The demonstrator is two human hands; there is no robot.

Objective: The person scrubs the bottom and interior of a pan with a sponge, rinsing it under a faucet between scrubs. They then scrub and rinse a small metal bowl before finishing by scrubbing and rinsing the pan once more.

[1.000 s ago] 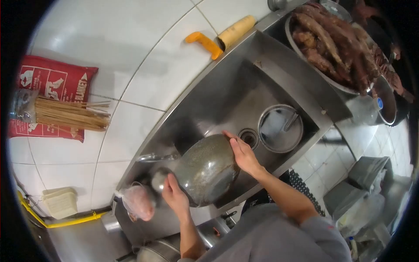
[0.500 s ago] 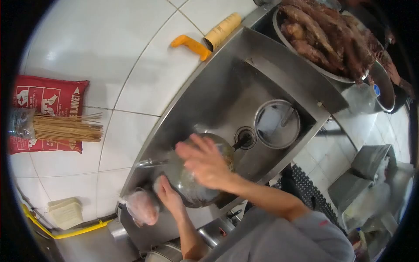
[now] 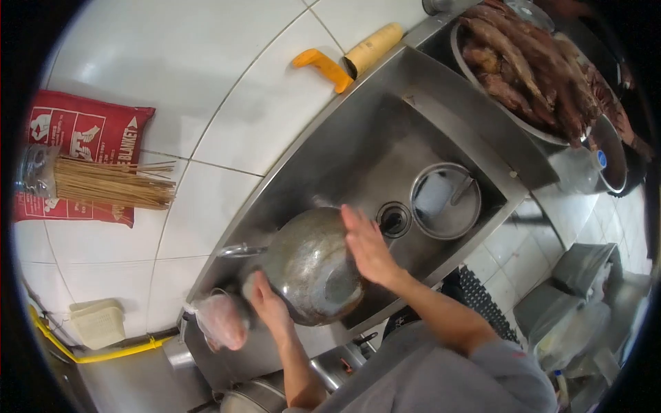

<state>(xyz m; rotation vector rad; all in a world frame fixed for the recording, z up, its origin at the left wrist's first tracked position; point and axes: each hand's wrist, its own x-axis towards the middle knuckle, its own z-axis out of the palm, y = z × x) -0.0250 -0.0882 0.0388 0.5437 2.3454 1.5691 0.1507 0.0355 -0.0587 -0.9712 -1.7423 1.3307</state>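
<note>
A large, round-bottomed metal wok (image 3: pixel 313 265) is tilted over the steel sink (image 3: pixel 344 148), its worn, wet-looking underside facing me. My left hand (image 3: pixel 270 306) grips the wok's left edge, thumb up; the fingers behind it are partly hidden. Against the wok's right side is my right hand (image 3: pixel 372 248), fingers stretched out and together, wrapped round nothing. Just left of the wok, a faucet (image 3: pixel 241 251) reaches out from the wall side.
A round pan (image 3: pixel 446 224) with a pale block and a handled tool lies in the sink beside the drain (image 3: pixel 394 219). A basin of dark meat (image 3: pixel 523 76) stands at upper right. A plastic bag (image 3: pixel 222 320) hangs near my left hand. Skewers (image 3: pixel 113 182) stick out at the left wall.
My right hand has slid from across the wok's underside to its right side. The left hand keeps its hold. The whole view has shifted slightly.
</note>
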